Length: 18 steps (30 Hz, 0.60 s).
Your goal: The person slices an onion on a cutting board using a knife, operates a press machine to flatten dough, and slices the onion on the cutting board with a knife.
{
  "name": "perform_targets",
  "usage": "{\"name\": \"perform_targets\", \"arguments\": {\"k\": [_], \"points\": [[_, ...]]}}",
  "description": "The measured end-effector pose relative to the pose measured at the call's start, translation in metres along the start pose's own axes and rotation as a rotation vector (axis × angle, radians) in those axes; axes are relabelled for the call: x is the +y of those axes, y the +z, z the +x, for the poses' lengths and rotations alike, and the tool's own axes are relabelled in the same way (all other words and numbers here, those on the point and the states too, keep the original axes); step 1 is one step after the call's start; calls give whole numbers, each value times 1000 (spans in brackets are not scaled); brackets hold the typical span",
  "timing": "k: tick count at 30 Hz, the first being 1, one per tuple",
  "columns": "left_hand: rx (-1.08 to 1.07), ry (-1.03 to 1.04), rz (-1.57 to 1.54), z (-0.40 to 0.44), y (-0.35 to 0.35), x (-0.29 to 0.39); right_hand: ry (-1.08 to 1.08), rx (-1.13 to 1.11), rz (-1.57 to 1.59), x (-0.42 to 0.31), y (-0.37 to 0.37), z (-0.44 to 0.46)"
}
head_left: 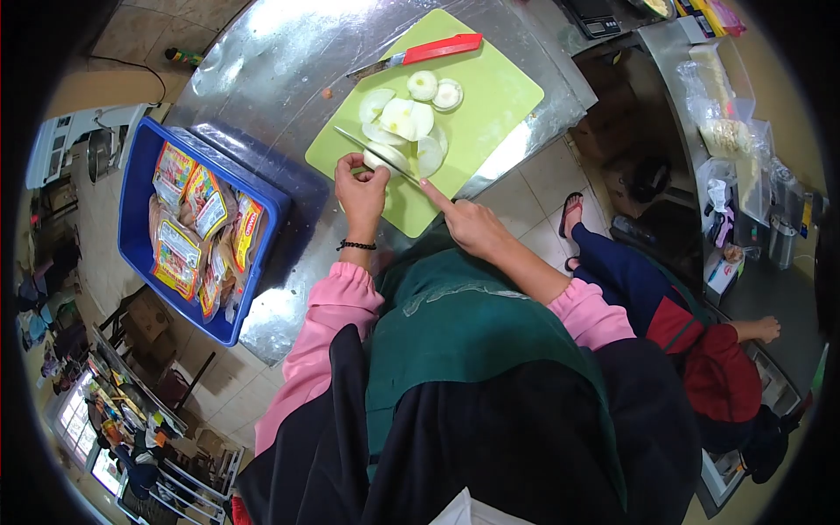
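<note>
A green cutting board (490, 96) lies on the metal table. My left hand (361, 188), with a black bead bracelet at the wrist, holds a piece of onion (385, 157) near the board's lower left edge. In my right hand (468, 223) is a knife; its blade (354, 140) lies across the onion piece, the index finger stretched along it and the handle hidden under the hand. Above the blade are several pale onion slices (407, 119) and two small round end pieces (423, 85). A red-handled knife (437, 50) rests at the board's top edge.
To the left, a blue bin (282, 206) holds several packaged bags (182, 254). A small scrap (327, 93) lies on the metal table (262, 70). At the right, a person in red and dark blue (700, 359) is beside a counter (761, 302) with containers. A scale (598, 17) is at the top right.
</note>
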<state>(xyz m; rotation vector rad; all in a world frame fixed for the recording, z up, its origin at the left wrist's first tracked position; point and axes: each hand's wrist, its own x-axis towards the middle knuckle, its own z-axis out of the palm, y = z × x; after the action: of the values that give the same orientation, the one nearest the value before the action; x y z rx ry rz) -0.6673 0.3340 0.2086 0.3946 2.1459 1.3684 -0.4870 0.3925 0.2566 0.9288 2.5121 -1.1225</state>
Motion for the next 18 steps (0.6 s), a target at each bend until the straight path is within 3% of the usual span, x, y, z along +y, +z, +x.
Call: {"name": "perform_targets", "arguments": {"k": [18], "points": [[16,8,21,-2,2,1,-47,28,-74,-15,-6,-4]]}}
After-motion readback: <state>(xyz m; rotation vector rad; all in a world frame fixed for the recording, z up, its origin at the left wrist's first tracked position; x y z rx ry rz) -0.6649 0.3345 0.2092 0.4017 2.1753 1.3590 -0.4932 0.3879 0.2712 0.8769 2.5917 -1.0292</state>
